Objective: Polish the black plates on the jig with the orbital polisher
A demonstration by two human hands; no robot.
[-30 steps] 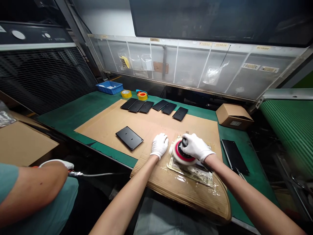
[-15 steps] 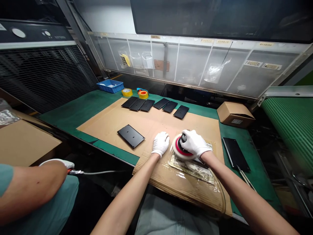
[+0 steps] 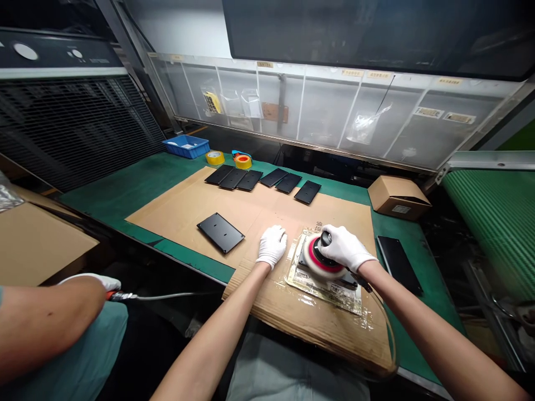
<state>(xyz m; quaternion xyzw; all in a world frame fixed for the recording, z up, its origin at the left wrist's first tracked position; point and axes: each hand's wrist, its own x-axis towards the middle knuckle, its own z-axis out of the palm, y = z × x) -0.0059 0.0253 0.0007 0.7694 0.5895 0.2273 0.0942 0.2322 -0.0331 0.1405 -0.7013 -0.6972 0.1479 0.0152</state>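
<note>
Red-ringed orbital sander gripped by the right hand; left hand rests flat on cardboard.

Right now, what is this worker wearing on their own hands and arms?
The left hand and the right hand are gloved in white, in a snug, fabric-looking material that covers the fingers and ends at the wrists. The left forearm and the right forearm are bare, with no sleeve, watch or marking showing.

The sander hides most of the plate beneath it; the panel labels are too small to read.
</note>
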